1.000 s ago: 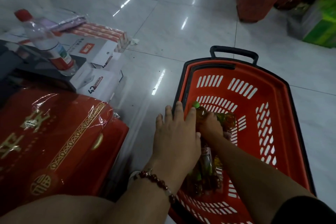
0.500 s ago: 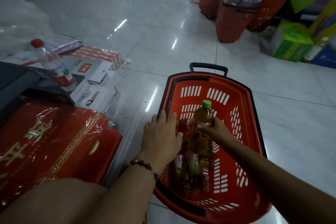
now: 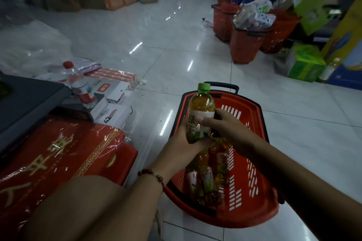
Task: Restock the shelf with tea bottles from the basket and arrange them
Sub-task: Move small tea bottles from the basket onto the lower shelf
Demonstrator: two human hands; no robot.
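Raised since half a second ago, the tea bottle (image 3: 200, 111) now stands upright above the near-left part of the red basket (image 3: 254, 162), its green cap level with the far rim, where earlier it sat lower among the others. We see our right hand (image 3: 227, 129) gripping it at the white label, thumb across the front and fingers curled behind. Our left hand (image 3: 186, 143) cups the bottle's lower end, fingers curled under its base; a bead bracelet (image 3: 154, 176) circles that wrist. More tea bottles (image 3: 207, 174) lie on their sides in the basket's near-left part, below the hands. The basket rests on the glossy tiled floor (image 3: 195, 45), its black handle (image 3: 223, 85) at the far end. At left, a red gift box (image 3: 58, 154) wrapped in clear film lies beside white cartons (image 3: 111, 92), and a water bottle (image 3: 80, 86) with a red cap stands on a dark surface. Far right, further red baskets (image 3: 244, 45) hold packaged goods, near a green carton (image 3: 303, 64).
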